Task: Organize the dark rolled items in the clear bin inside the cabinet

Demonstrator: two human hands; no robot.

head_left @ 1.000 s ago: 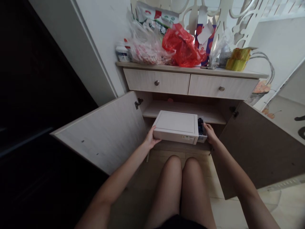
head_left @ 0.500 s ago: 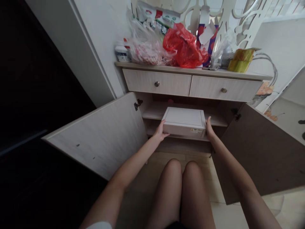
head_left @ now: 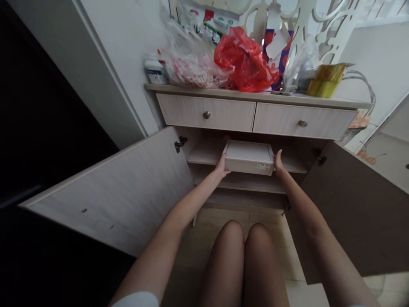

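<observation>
A flat white box [head_left: 248,157] with a small label on its front rests on the upper shelf [head_left: 204,154] inside an open wooden cabinet. My left hand [head_left: 221,166] grips the box's left end and my right hand [head_left: 277,163] grips its right end, fingers pressed against the sides. Both arms reach forward over my bare knees [head_left: 243,238].
Both cabinet doors stand wide: the left door [head_left: 121,187] and the right door [head_left: 354,204]. Two shut drawers [head_left: 255,117] sit above the shelf. The top holds a red plastic bag [head_left: 244,59], clear bags [head_left: 188,59], a white jar [head_left: 154,71] and yellow packets [head_left: 326,79].
The white box has moved away from me, from in front of the cabinet up onto the upper shelf. Both hands went with it on its ends.
</observation>
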